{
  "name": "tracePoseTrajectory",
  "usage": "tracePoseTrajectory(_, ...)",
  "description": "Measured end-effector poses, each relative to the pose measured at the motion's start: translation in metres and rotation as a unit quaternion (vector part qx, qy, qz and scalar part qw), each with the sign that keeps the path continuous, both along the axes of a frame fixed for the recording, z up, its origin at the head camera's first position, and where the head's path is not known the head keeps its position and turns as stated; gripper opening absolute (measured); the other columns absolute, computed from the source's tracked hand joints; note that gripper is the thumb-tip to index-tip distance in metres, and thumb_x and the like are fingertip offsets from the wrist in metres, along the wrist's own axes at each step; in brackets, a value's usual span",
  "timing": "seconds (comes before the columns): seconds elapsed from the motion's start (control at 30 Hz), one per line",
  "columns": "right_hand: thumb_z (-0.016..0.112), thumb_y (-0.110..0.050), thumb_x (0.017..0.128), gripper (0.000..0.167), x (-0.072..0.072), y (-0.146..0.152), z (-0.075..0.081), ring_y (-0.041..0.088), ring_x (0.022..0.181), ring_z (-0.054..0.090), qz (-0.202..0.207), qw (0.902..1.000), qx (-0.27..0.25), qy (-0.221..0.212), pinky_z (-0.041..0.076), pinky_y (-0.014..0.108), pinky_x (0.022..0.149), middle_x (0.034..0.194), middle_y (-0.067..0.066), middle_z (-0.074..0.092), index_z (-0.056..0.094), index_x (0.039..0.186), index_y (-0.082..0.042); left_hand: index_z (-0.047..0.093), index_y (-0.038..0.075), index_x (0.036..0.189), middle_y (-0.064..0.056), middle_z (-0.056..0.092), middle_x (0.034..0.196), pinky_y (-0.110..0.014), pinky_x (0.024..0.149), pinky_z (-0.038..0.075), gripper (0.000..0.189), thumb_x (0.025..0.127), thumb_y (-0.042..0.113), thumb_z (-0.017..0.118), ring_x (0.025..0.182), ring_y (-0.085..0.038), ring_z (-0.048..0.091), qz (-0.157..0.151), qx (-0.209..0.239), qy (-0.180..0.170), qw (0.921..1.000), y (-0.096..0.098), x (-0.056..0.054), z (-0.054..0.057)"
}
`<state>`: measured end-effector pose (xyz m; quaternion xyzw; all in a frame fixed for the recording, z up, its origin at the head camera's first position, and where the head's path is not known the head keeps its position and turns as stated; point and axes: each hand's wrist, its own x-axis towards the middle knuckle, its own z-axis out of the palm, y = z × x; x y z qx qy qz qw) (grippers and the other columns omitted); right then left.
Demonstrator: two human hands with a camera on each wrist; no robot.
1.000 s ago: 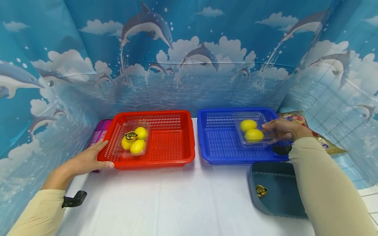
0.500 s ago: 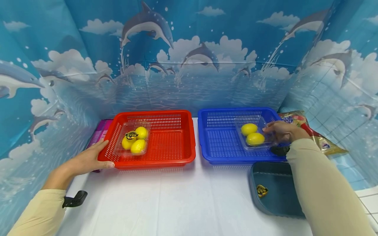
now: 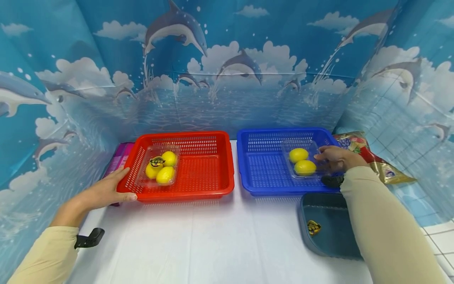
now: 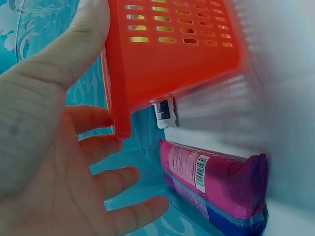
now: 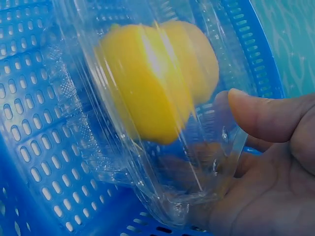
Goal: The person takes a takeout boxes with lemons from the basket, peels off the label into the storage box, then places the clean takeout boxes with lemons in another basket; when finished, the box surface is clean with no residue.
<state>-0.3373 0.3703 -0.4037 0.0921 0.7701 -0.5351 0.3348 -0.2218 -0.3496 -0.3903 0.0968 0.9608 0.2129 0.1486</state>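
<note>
My right hand (image 3: 335, 157) grips a clear plastic box (image 3: 312, 146) by its right side, thumb on top and fingers beneath. Inside the box lie two lemons (image 5: 147, 83), and it is in the blue basket (image 3: 260, 169), tilted in the right wrist view. At the left front corner of the red basket (image 3: 188, 195), my left hand (image 3: 101, 193) has its thumb over the rim and its fingers spread along the outside. Several lemons (image 3: 165, 174) sit in another clear box with a black and gold label (image 3: 157, 161), on the red basket's left side.
A dark teal tub (image 3: 337, 236) stands in front of the blue basket, with a black and gold label (image 3: 313, 227) inside. Beside the red basket lies a pink and purple packet (image 4: 211, 182). A shiny snack bag (image 3: 379, 161) leans at the right. Dolphin-print curtain (image 3: 227, 102) surrounds the table.
The right hand and forearm have shifted slightly left, still holding the clear box, which stays nearly in place in the blue basket. The left hand has not moved.
</note>
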Motion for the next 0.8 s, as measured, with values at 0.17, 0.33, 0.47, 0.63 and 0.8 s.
tracePoseTrajectory(0.17,0.039,-0.014,0.111,0.078,-0.002,-0.005,0.006,0.055,0.148,0.02,0.011,0.9985,0.051,0.015,0.029,0.063,0.116,0.161,0.036,-0.016,-0.024,0.153,0.007,0.013,-0.006,0.16,-0.039,0.012,0.16,-0.08,0.101,0.033,0.119,0.083,0.06,0.076,0.139,-0.062,0.02,0.001,0.0,-0.002,1.0,-0.001,-0.001,0.0)
tracePoseTrajectory(0.33,0.044,-0.011,0.108,0.078,-0.002,-0.014,0.015,0.059,0.143,0.026,0.027,0.9905,0.125,0.051,0.034,0.062,0.114,0.158,0.044,-0.004,-0.014,0.152,0.017,0.013,-0.007,0.16,-0.04,0.012,0.16,-0.08,0.102,0.031,0.119,0.083,0.059,0.076,0.14,-0.062,0.02,-0.002,0.0,0.001,1.0,-0.002,0.0,0.0)
tracePoseTrajectory(0.47,0.048,-0.013,0.107,0.078,-0.003,-0.02,0.025,0.061,0.139,0.03,0.044,0.98,0.179,0.075,0.035,0.062,0.113,0.154,0.047,0.007,-0.007,0.151,0.021,0.014,-0.008,0.159,-0.04,0.012,0.16,-0.08,0.103,0.03,0.118,0.083,0.058,0.076,0.14,-0.062,0.019,-0.005,0.006,0.007,0.9999,-0.003,0.0,0.0)
tracePoseTrajectory(0.63,0.051,-0.019,0.107,0.081,-0.002,-0.024,0.036,0.063,0.139,0.028,0.043,0.973,0.208,0.091,0.032,0.064,0.114,0.154,0.047,0.011,-0.003,0.151,0.022,0.014,-0.008,0.159,-0.04,0.012,0.16,-0.08,0.103,0.03,0.117,0.084,0.055,0.078,0.14,-0.062,0.02,-0.005,0.011,0.008,0.9999,-0.005,-0.001,0.001)
tracePoseTrajectory(0.8,0.054,-0.023,0.106,0.085,-0.002,-0.028,0.051,0.059,0.145,0.018,0.021,0.9764,0.176,0.124,0.025,0.063,0.118,0.16,0.042,0.005,-0.004,0.154,0.016,0.014,-0.007,0.159,-0.04,0.013,0.16,-0.079,0.104,0.03,0.117,0.084,0.055,0.078,0.14,-0.061,0.02,-0.005,0.013,0.006,0.9999,-0.005,-0.001,-0.001)
